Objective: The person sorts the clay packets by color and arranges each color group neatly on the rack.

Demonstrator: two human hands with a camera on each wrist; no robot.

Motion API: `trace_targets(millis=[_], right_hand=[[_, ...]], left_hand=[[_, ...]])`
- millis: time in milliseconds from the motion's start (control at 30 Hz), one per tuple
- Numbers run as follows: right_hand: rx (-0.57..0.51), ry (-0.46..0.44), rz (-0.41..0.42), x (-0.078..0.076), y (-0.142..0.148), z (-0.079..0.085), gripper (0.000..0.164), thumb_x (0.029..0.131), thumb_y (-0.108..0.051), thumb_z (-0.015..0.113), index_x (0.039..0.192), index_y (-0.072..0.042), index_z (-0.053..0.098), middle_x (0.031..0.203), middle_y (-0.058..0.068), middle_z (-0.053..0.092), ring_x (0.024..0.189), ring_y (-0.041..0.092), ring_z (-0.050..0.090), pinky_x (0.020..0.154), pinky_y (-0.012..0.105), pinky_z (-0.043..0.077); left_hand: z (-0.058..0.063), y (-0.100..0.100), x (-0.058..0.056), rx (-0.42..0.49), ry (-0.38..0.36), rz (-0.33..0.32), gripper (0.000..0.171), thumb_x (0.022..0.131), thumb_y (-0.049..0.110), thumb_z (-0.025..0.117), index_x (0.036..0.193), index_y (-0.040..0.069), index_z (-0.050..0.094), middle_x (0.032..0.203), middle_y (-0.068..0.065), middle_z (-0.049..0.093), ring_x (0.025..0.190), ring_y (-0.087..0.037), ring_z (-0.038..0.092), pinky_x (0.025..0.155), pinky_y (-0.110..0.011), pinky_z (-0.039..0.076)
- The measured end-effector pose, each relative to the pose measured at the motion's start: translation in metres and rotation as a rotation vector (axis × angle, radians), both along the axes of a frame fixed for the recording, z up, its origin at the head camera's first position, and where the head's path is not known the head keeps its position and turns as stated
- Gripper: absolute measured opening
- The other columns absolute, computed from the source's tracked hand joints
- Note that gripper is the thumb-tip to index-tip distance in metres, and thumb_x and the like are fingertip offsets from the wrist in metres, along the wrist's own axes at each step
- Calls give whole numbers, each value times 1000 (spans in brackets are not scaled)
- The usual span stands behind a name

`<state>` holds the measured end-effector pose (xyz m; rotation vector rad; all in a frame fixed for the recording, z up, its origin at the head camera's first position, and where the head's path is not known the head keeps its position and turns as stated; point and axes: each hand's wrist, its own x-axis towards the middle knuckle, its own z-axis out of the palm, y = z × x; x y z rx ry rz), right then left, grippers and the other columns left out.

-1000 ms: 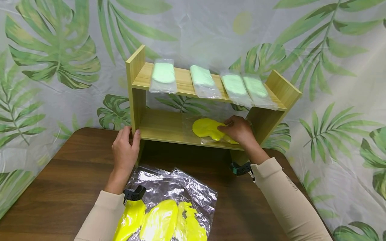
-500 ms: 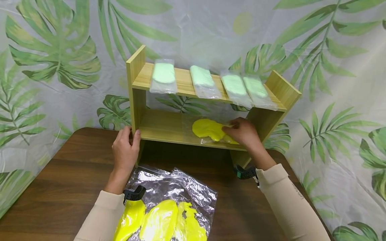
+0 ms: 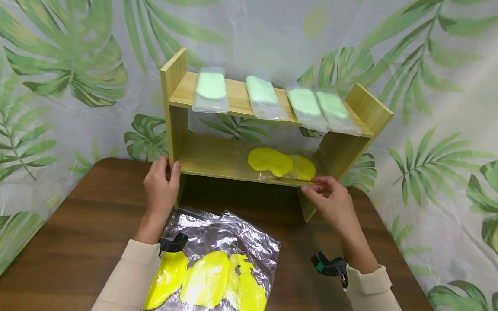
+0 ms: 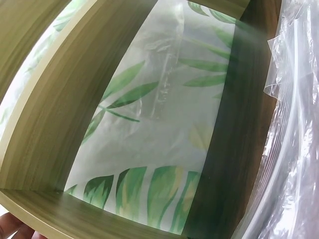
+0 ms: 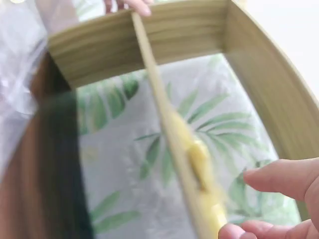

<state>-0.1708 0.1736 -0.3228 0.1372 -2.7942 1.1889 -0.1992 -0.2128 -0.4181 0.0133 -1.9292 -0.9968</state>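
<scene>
My left hand (image 3: pixel 160 188) grips the left side panel of a two-tier wooden shelf (image 3: pixel 206 162), thumb on the near side and fingers behind. In the left wrist view only fingertips (image 4: pixel 20 230) show at the panel's edge. On the lower tier, at the right, lie two flat yellow pieces in clear bags, a left one (image 3: pixel 268 160) and a right one (image 3: pixel 303 167), partly overlapping. Near the front edge beside the right one is my right hand (image 3: pixel 334 201), thumb and fingers apart, holding nothing. The right wrist view is blurred; the thumb and fingers (image 5: pixel 279 178) are spread there.
Several pale green pieces in clear bags (image 3: pixel 260 93) lie across the top tier, some bag ends hanging over its edge. Clear zip bags with yellow pieces (image 3: pixel 206 278) lie on the dark wooden table (image 3: pixel 78 233) in front. A leaf-patterned cloth (image 3: pixel 272 39) hangs behind.
My right hand has let go of the yellow bag and drawn back toward the front right. The left hand stays on the side panel. The view has tilted slightly.
</scene>
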Motion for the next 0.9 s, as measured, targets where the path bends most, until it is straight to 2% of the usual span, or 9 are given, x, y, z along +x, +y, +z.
trace_targets(millis=[67,167,367,500,700,900], right_hand=[[-49,-30,1,7,2,-11,58,88,-48,65,127,-7,54,110,12,63,80,22,62,64,32,52],[-123,-70,14,16,3,-28,52,90,-41,66,126,-6,53,106,13,63,78,20,62,65,32,53],[-260,-149,33,31,8,-55,46,92,-29,66,125,-1,53,104,16,63,84,20,65,71,37,56],[-356,-197,25,39,12,-72,43,92,-23,67,124,2,53,106,19,63,89,25,66,73,36,56],[-500,-330,47,55,15,-104,48,92,-19,66,126,9,48,113,25,62,100,37,64,76,38,56],[-563,-440,106,69,19,-125,56,93,-21,64,129,14,41,115,26,61,102,37,63,79,41,55]], left_hand=[[1,-1,-1,4,-2,-5,26,96,21,57,98,-4,61,82,-19,58,69,-35,56,63,-47,41],[2,-1,-1,5,1,-7,25,96,21,57,97,-4,61,82,-19,58,69,-35,55,63,-47,40],[1,-1,0,-1,-4,-6,25,96,21,57,96,-4,60,80,-19,57,68,-35,54,62,-46,40],[1,0,0,0,-3,-3,26,96,22,57,96,-3,60,79,-19,57,68,-34,53,62,-47,39],[1,1,-1,-1,-2,0,25,96,22,57,96,-3,61,80,-19,57,69,-35,55,63,-49,41],[0,0,0,-12,-2,4,25,95,22,57,97,-3,61,82,-19,58,70,-35,55,63,-49,42]])
